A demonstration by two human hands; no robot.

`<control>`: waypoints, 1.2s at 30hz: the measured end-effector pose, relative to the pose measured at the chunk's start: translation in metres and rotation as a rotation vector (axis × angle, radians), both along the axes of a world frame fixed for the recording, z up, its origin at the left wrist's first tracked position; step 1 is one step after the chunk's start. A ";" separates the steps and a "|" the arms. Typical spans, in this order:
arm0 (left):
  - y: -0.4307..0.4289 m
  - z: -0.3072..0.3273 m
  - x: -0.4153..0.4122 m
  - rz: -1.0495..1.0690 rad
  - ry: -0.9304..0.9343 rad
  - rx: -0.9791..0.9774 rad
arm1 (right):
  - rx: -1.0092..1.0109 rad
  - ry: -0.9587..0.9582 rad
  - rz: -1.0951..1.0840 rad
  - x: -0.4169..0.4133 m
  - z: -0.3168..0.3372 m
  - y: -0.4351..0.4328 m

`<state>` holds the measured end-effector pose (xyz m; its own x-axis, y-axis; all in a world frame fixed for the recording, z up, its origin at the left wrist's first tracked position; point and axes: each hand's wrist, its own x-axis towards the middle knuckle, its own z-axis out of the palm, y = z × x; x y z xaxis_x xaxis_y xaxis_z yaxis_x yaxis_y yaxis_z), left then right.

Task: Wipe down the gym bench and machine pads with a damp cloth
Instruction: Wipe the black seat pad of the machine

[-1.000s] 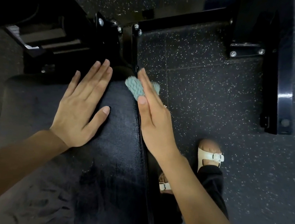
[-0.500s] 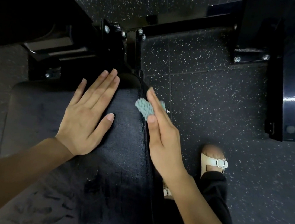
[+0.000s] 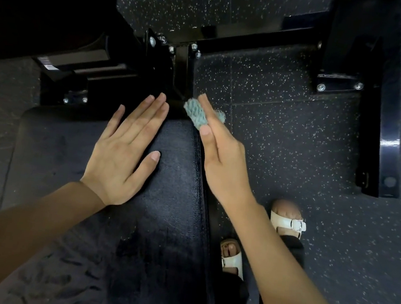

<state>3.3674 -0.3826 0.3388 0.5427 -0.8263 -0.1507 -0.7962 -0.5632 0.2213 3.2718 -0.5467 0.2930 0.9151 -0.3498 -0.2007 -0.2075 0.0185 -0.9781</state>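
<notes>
The black padded gym bench (image 3: 169, 198) runs away from me through the middle of the view. My left hand (image 3: 124, 155) lies flat on its top near the far end, fingers straight. My right hand (image 3: 223, 164) is at the pad's right edge by the far corner. It holds a small teal cloth (image 3: 195, 113) pinched between thumb and straight fingers, pressed against that edge. Most of the cloth is hidden behind the fingers.
The bench's black steel frame (image 3: 182, 59) with bolts joins a cross bar at the far end. A black machine upright and base rail (image 3: 384, 148) stand on the speckled rubber floor (image 3: 282, 148) to the right. My feet in white sandals (image 3: 289, 222) stand beside the bench.
My right hand drew the cloth toward me along the pad's right edge, then pushed it back to the far corner. My left hand stayed flat on the pad.
</notes>
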 end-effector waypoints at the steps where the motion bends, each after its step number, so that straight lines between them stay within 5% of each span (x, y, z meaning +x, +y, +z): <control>1: 0.000 0.000 0.000 0.002 0.001 -0.003 | -0.014 -0.007 -0.009 -0.005 0.001 0.003; 9: 0.002 -0.001 0.001 0.007 0.002 -0.015 | -0.324 -0.052 0.034 -0.036 0.017 0.021; 24: 0.065 0.006 -0.005 0.062 0.056 0.011 | -0.853 -0.168 0.450 -0.060 0.048 0.069; 30: 0.047 0.022 -0.050 0.336 0.164 -0.282 | -0.654 -0.131 0.311 -0.070 0.071 0.053; 36: -0.004 0.027 -0.114 0.326 0.133 -0.337 | -0.616 -0.075 0.154 -0.077 0.080 0.021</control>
